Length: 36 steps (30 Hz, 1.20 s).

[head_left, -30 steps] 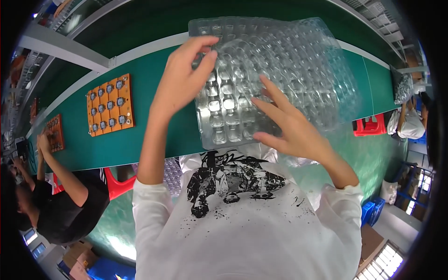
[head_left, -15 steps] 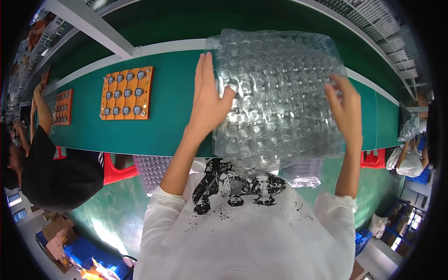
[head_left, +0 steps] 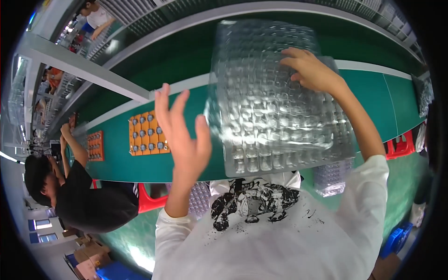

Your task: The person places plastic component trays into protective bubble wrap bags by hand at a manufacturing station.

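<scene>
A stack of clear plastic blister trays (head_left: 275, 107) with many small round pockets is held up in front of me, above the green conveyor belt (head_left: 121, 163). My right hand (head_left: 311, 70) grips the stack near its upper right, fingers curled over the plastic. Just left of the stack's left edge, my left hand (head_left: 183, 135) is raised with its fingers spread and nothing in it. Its thumb is close to that edge; I cannot tell if it touches. My white printed shirt fills the lower part of the view.
An orange tray (head_left: 147, 133) of round grey parts lies on the belt, with a second orange tray (head_left: 94, 145) further left. A person in a black shirt (head_left: 88, 198) works at the left. A red stool (head_left: 151, 203) and more clear trays (head_left: 331, 177) sit below the belt.
My left hand has come off the stack and now hangs open beside it. My right hand has shifted from the stack's right edge onto its upper face.
</scene>
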Tool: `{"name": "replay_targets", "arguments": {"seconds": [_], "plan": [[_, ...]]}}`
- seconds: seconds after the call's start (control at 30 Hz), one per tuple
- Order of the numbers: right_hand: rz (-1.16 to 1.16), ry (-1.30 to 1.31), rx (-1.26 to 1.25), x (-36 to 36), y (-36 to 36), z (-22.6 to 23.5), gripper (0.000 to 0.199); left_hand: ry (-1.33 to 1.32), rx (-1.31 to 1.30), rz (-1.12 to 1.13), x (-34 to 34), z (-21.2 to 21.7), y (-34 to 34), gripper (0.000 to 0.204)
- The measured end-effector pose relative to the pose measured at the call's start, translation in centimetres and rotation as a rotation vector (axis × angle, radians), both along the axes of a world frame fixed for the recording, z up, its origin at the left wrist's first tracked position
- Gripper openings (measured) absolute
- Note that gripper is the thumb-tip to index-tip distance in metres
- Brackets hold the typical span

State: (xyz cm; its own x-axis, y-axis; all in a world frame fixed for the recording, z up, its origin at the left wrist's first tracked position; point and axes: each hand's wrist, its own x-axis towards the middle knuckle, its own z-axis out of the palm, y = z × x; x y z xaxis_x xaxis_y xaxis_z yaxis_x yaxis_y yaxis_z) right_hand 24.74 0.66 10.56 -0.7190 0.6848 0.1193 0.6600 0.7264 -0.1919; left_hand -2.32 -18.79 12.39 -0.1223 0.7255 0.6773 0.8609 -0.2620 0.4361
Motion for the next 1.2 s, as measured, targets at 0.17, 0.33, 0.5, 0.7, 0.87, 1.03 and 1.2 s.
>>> {"name": "replay_targets", "arguments": {"seconds": [0.17,0.33,0.5,0.7,0.87,1.03,1.2], "plan": [[0.259,-0.153,0.187,-3.1,-0.6,0.9,0.046,0.144,-0.107,0.022,-4.0,1.6,4.5,0.042],[0.264,-0.046,0.104,-2.6,-0.4,-1.4,0.033,-0.123,-0.53,-0.271,-8.3,-5.3,7.9,0.059],[0.202,0.343,0.053,-1.3,-3.1,-3.1,0.028,-0.609,-0.627,-0.246,-2.1,-7.6,6.0,0.069],[0.127,0.319,0.028,0.1,-7.2,-3.6,0.026,-0.724,-0.565,-0.265,-0.2,-7.7,5.2,0.062],[0.116,0.278,0.02,0.3,-6.8,-4.4,0.028,-0.641,-0.61,-0.273,-0.4,-9.7,6.5,0.06],[0.117,0.186,0.088,-0.2,-4.8,-2.6,0.029,-0.284,-0.473,-0.128,-1.4,-8.4,8.4,0.061],[-0.037,0.341,0.478,0.6,0.6,7.5,0.034,0.056,-0.113,-0.17,0.0,0.7,13.9,0.052]]}}
